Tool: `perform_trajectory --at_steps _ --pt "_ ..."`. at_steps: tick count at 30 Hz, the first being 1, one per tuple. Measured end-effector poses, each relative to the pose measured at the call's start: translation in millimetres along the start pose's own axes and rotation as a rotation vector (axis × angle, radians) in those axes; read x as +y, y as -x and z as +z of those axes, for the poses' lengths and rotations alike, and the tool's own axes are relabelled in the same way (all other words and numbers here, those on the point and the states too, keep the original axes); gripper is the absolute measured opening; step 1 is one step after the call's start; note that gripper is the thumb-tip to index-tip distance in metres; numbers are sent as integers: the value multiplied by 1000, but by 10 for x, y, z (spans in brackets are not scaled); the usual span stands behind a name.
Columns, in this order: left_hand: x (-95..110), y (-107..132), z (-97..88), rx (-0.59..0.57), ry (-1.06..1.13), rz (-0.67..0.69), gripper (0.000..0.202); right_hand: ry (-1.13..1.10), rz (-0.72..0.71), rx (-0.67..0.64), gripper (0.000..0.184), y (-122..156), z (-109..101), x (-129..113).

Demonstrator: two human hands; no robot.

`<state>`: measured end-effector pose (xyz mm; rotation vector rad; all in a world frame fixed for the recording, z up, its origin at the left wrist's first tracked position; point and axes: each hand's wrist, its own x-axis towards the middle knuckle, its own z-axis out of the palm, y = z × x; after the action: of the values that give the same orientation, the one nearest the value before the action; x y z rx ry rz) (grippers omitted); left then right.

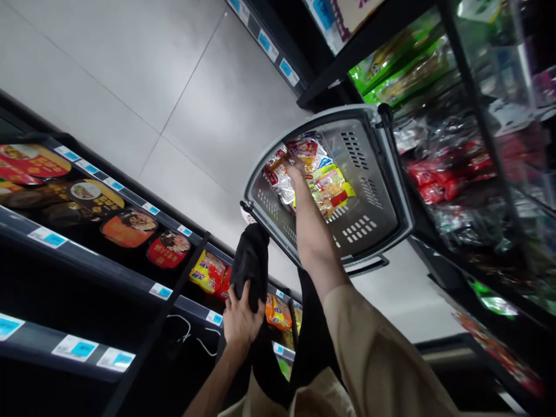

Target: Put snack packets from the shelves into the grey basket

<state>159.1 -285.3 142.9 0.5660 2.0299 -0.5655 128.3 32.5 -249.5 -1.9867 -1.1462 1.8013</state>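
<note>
My right hand (294, 169) reaches down into a grey shopping basket (377, 231) on the floor. It is among snack packets at the basket's far left end, touching or just above a red and brown packet (276, 164). Its fingers are blurred and partly hidden, so a grip cannot be made out. Beside it in the basket lie a yellow packet (333, 184) and a red and white packet (306, 152). My left hand (241, 318) rests on my black trouser leg (251, 260) near the knee, fingers spread, holding nothing.
Dark shelves with price tags (161, 291) run along the left, holding bowl-shaped food packs (129, 227) and instant noodle packets (209, 272). On the right, close to the basket, a rack holds red bags (438, 176) and green bags (403, 63). Grey tiled floor (182, 98) lies between.
</note>
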Motion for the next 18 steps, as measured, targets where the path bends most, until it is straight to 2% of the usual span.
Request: perform_trajectory --at_steps 3,6,9,13,16,18 --pt "37 -22 -65 -18 10 -10 61 -158 -2 108 31 108 44 -16" --pt "79 -32 -110 -16 13 -14 61 -403 36 201 22 360 -37 30" --pt "116 -31 -121 4 5 -24 61 -491 119 219 16 677 -299 172" --pt "166 -18 -119 -9 5 -28 61 -431 226 269 17 976 -803 380" --pt "216 -6 -128 -23 8 -26 60 -359 234 295 20 1013 -1106 460" --pt "249 1 -134 -30 1 -37 59 -320 214 293 17 954 -1216 472"
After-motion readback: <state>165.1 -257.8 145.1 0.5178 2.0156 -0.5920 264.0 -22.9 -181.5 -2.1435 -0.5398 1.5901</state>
